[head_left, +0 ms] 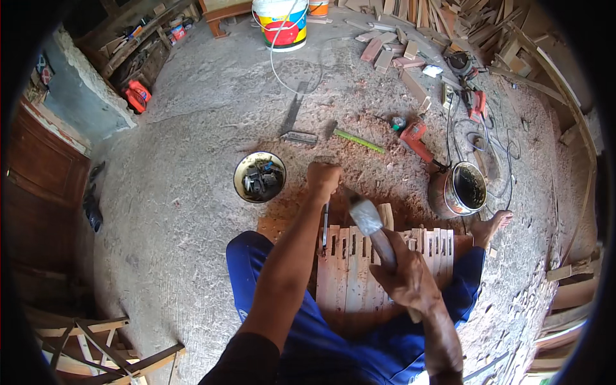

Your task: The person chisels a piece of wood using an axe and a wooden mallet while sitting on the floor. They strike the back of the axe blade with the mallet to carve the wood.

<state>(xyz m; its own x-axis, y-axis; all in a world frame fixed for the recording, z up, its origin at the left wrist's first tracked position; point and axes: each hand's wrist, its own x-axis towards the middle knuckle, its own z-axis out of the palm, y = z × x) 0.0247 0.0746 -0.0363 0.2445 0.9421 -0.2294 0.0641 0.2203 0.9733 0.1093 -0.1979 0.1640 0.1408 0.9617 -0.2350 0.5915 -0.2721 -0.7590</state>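
My left hand [324,178] is closed on a chisel [326,224], held upright with its tip on the left end of a row of slotted wooden slats [346,276] between my legs. My right hand [407,276] grips a hammer [367,217] by its shaft; its metal head, partly wrapped in something silvery, is raised to the right of the chisel. The slats have several narrow cut slots near their far ends, with wood chips around them.
A bowl of metal parts [259,177], a green-handled tool [359,140], a red drill [416,141], a can [459,191] and power tools with cables [476,102] surround the work. Buckets [279,22] stand farther back, offcuts [385,51] at back right, wooden frames [96,346] at lower left.
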